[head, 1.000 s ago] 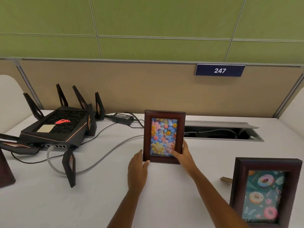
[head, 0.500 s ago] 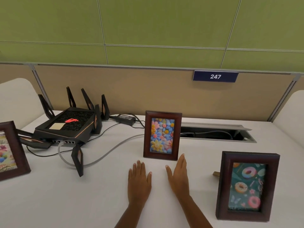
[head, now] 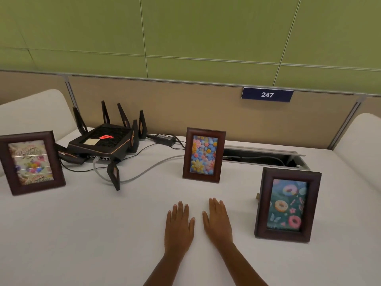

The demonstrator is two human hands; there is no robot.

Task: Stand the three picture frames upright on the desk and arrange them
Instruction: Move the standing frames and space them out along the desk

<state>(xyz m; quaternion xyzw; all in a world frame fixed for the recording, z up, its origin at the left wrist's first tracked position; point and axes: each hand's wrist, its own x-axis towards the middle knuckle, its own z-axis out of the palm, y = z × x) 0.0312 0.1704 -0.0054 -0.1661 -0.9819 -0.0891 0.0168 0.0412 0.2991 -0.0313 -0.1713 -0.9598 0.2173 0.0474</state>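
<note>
Three dark wooden picture frames stand upright on the white desk (head: 103, 234). The flower frame (head: 203, 155) is in the middle, towards the back. The doughnut frame (head: 287, 205) stands nearer, at the right. The birthday frame (head: 32, 162) stands at the far left. My left hand (head: 179, 226) and my right hand (head: 217, 220) lie flat on the desk side by side, palms down, in front of the flower frame and apart from it. Both hands hold nothing.
A black router (head: 105, 141) with several antennas sits at the back left, with a grey cable (head: 144, 172) and black wires trailing across the desk. An open cable hatch (head: 266, 156) lies behind the flower frame. A partition with a "247" sign (head: 267, 94) closes the back.
My hands let go of the flower frame and drew back to lie flat on the desk. The view pulled back, bringing the birthday frame into sight at the left.
</note>
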